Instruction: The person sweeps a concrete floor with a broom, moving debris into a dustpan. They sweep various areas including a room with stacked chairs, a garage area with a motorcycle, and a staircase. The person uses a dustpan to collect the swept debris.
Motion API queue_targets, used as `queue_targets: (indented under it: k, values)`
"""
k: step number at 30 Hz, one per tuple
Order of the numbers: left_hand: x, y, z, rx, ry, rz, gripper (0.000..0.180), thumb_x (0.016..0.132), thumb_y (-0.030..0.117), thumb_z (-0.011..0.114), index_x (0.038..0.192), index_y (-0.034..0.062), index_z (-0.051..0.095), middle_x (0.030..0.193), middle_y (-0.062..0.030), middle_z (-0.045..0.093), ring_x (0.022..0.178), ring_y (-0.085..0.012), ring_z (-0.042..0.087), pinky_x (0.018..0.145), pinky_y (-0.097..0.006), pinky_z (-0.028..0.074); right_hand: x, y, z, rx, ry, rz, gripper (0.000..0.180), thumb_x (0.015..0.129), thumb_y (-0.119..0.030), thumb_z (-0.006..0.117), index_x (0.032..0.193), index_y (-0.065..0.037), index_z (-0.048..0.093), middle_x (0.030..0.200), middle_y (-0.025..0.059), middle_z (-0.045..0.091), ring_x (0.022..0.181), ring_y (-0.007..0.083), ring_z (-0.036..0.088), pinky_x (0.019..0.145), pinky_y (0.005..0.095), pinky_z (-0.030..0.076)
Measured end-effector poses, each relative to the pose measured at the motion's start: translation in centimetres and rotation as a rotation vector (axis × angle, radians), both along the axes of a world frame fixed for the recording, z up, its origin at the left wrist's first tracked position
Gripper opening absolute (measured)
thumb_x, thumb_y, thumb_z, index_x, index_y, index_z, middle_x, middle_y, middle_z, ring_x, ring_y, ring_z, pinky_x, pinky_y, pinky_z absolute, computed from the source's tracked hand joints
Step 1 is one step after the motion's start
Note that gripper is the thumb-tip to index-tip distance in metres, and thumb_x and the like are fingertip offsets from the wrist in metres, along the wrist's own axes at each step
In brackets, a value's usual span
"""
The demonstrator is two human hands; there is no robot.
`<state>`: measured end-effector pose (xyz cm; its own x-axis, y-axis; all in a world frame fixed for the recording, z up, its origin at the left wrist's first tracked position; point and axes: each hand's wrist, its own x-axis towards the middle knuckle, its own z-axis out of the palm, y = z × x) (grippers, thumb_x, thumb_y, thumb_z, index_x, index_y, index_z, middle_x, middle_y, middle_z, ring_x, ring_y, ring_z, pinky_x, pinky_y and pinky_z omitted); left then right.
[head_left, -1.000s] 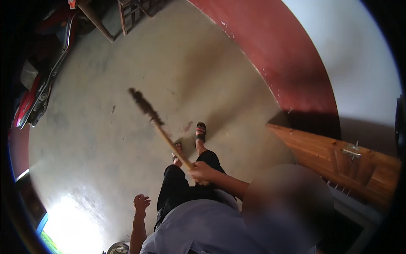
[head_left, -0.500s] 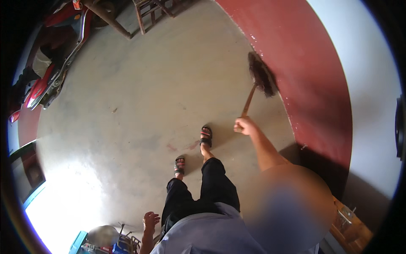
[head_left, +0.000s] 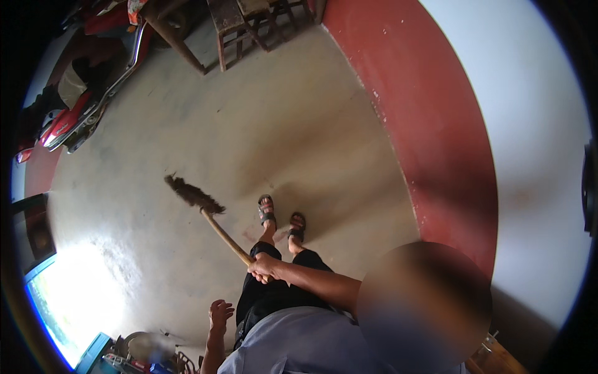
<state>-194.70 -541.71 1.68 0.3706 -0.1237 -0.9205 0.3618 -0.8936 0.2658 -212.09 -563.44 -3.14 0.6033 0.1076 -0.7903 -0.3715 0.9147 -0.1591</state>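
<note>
My right hand [head_left: 264, 268] is closed round the wooden handle of a broom [head_left: 225, 237], close to the handle's upper end. From there the broom slants away to the left, its dark bristle head [head_left: 195, 196] low over the concrete floor; whether the bristles touch it I cannot tell. That arm reaches across the front of my body. Beside my hip, my left hand [head_left: 221, 313] hangs with loosely bent fingers apart, holding nothing. My sandalled feet stand just right of the bristle head.
A wall [head_left: 430, 124], red below and white above, curves along the right. At the far left stands a red motorbike [head_left: 78, 121]; wooden stools [head_left: 233, 28] are at the far end. Bright light falls through a doorway [head_left: 62, 311] at the lower left, near assorted items.
My right hand has swung the broom from beside the right wall leftward across my body. My feet have shifted, and more of the stools shows. The left hand stays by my hip.
</note>
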Motion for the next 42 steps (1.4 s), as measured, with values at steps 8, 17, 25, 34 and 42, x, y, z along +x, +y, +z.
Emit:
queue_targets:
  k: [8, 17, 25, 34, 42]
  values:
    - [2.2, -8.2, -5.3, -0.031, 0.090, -0.019, 0.028, 0.080, 0.020, 0.044, 0.101, 0.0021, 0.042, 0.082, -0.0141, 0.057, 0.062, -0.0202, 0.057, 0.050, -0.026, 0.046, -11.8, -10.6, 5.7, -0.117, 0.203, -0.171, 0.019, 0.073, -0.011, 0.055, 0.088, -0.006, 0.044, 0.057, 0.0008, 0.043, 0.042, 0.0083, 0.041, 0.033, 0.0221, 0.032]
    - [5.1, -16.2, -2.4, -0.051, 0.005, 0.079, 0.028, 0.080, 0.020, 0.045, 0.101, 0.0022, 0.042, 0.083, -0.0143, 0.057, 0.063, -0.0203, 0.057, 0.051, -0.027, 0.046, -21.3, -27.0, -2.5, -0.230, 0.466, -0.628, 0.007, 0.072, -0.004, 0.048, 0.068, -0.006, 0.042, 0.054, 0.0020, 0.042, 0.041, 0.0104, 0.041, 0.038, 0.0262, 0.037]
    - [1.2, -18.4, -2.4, 0.078, 0.013, 0.255, 0.030, 0.078, 0.018, 0.047, 0.103, 0.0034, 0.040, 0.084, -0.0154, 0.057, 0.062, -0.0215, 0.057, 0.052, -0.029, 0.047, -12.9, -30.1, -8.4, -0.043, 0.442, -0.404, 0.013, 0.067, -0.001, 0.048, 0.058, -0.007, 0.040, 0.045, 0.0044, 0.040, 0.036, 0.0176, 0.044, 0.033, 0.0310, 0.038]
    - [-2.5, -25.6, -1.3, 0.011, 0.021, 0.263, 0.028, 0.080, 0.020, 0.045, 0.103, 0.0022, 0.041, 0.085, -0.0154, 0.056, 0.068, -0.0217, 0.058, 0.055, -0.029, 0.047, -17.9, -43.5, -1.3, -0.467, 0.485, -0.190, 0.010, 0.066, -0.003, 0.051, 0.067, -0.005, 0.042, 0.049, 0.0033, 0.041, 0.038, 0.0149, 0.044, 0.032, 0.0291, 0.037]
    - [-2.5, -21.5, 0.3, 0.143, 0.035, 0.389, 0.028, 0.080, 0.016, 0.044, 0.102, 0.0008, 0.041, 0.084, -0.0157, 0.057, 0.065, -0.0215, 0.057, 0.054, -0.029, 0.047, -2.5, -44.8, -19.2, -0.313, 0.542, -0.007, 0.005, 0.069, -0.003, 0.047, 0.067, -0.004, 0.043, 0.054, 0.0058, 0.045, 0.041, 0.0177, 0.046, 0.037, 0.0323, 0.040]
